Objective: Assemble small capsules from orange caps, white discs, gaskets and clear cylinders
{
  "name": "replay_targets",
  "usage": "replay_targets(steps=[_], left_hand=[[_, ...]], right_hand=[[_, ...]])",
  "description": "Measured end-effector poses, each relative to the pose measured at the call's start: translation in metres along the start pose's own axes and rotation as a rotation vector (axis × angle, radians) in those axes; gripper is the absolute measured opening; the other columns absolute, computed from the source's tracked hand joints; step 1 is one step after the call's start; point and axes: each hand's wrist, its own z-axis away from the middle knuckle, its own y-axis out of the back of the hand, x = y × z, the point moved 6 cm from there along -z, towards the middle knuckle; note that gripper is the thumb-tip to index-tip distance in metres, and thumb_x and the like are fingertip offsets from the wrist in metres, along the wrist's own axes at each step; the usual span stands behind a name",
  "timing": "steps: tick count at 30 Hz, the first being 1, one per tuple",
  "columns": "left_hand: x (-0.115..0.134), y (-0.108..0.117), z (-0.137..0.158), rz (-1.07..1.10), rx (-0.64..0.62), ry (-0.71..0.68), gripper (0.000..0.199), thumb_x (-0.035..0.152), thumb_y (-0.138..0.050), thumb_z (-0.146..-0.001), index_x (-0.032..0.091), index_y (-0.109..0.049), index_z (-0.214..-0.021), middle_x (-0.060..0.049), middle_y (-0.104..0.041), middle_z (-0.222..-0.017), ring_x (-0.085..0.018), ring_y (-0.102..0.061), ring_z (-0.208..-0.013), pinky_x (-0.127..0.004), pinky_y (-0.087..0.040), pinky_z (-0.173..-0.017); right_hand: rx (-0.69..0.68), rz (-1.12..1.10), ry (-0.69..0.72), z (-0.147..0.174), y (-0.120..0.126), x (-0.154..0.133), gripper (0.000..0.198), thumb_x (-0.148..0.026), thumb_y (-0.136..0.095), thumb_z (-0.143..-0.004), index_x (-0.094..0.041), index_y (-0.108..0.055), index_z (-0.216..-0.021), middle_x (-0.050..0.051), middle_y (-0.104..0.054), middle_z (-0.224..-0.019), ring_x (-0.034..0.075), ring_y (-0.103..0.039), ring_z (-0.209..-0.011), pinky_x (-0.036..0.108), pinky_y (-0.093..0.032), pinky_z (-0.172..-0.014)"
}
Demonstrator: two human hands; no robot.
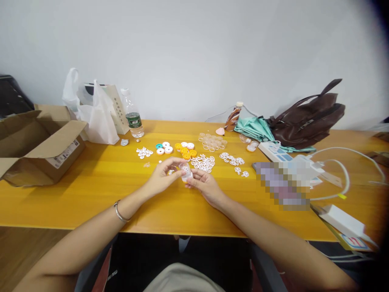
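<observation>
Above the front half of the table, my left hand [164, 175] pinches the upper part of a small clear plastic container [185, 172] between thumb and fingers. Its lower end, with a bit of orange showing, is gripped by the fingers of my right hand [208, 187]. What is inside the container is too small to make out. Just beyond my hands lie white openwork plastic pieces [204, 163], several orange and white round caps [186, 151], and a group of clear rings [212, 142]. White and teal caps [164, 148] and small white discs [144, 153] sit further left.
A cardboard box [65, 150], white plastic bag [101, 117] and water bottle [133, 117] stand left. On the right are a brown drink bottle [233, 117], brown leather bag [306, 121], power strip [273, 153], phone-like blurred object [282, 186] and white cables [346, 174].
</observation>
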Motion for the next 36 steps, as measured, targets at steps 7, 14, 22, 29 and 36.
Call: replay_targets(steps=[7,14,22,29,36], left_hand=[[0.001,-0.002,-0.001,0.160,-0.067,0.054,0.027,0.027,-0.062,-0.078,0.016,-0.059,-0.103,-0.006,-0.063,-0.097,-0.013,-0.058,-0.085,-0.026,-0.047,-0.078],[-0.001,-0.005,0.000,0.184,0.009,0.059,0.026,0.029,-0.069,-0.072,0.015,-0.053,-0.087,-0.003,-0.061,-0.083,-0.011,-0.056,-0.076,-0.024,-0.044,-0.072],[0.002,-0.005,0.000,0.193,-0.079,0.061,0.028,0.029,-0.063,-0.078,0.016,-0.058,-0.101,-0.007,-0.063,-0.096,-0.015,-0.058,-0.086,-0.028,-0.046,-0.079],[0.002,-0.005,0.001,0.269,-0.128,0.032,0.028,0.028,-0.060,-0.081,0.020,-0.060,-0.108,-0.006,-0.063,-0.102,-0.015,-0.059,-0.092,-0.027,-0.046,-0.083],[0.001,-0.004,0.002,0.313,-0.135,0.054,0.028,0.028,-0.061,-0.081,0.019,-0.061,-0.107,-0.007,-0.064,-0.106,-0.016,-0.059,-0.094,-0.029,-0.046,-0.085]], right_hand=[[-0.027,0.040,0.011,0.001,-0.002,0.000,0.026,-0.030,-0.075,-0.064,-0.019,-0.068,-0.087,-0.001,-0.069,-0.077,0.008,-0.060,-0.058,0.021,-0.046,-0.060],[0.035,0.064,0.024,0.002,-0.002,-0.001,0.025,-0.026,-0.077,-0.061,-0.018,-0.065,-0.081,-0.002,-0.067,-0.072,0.008,-0.060,-0.061,0.022,-0.047,-0.062],[0.004,0.028,0.003,0.002,-0.002,0.001,0.024,-0.030,-0.076,-0.063,-0.018,-0.065,-0.082,-0.001,-0.068,-0.074,0.008,-0.060,-0.058,0.022,-0.045,-0.060],[-0.065,-0.038,-0.022,0.004,-0.006,0.001,0.025,-0.032,-0.074,-0.065,-0.016,-0.067,-0.084,0.000,-0.067,-0.072,0.008,-0.058,-0.056,0.022,-0.043,-0.058],[-0.132,-0.074,-0.033,0.006,-0.010,0.001,0.023,-0.035,-0.071,-0.070,-0.016,-0.067,-0.082,0.001,-0.066,-0.067,0.009,-0.058,-0.057,0.022,-0.044,-0.060]])
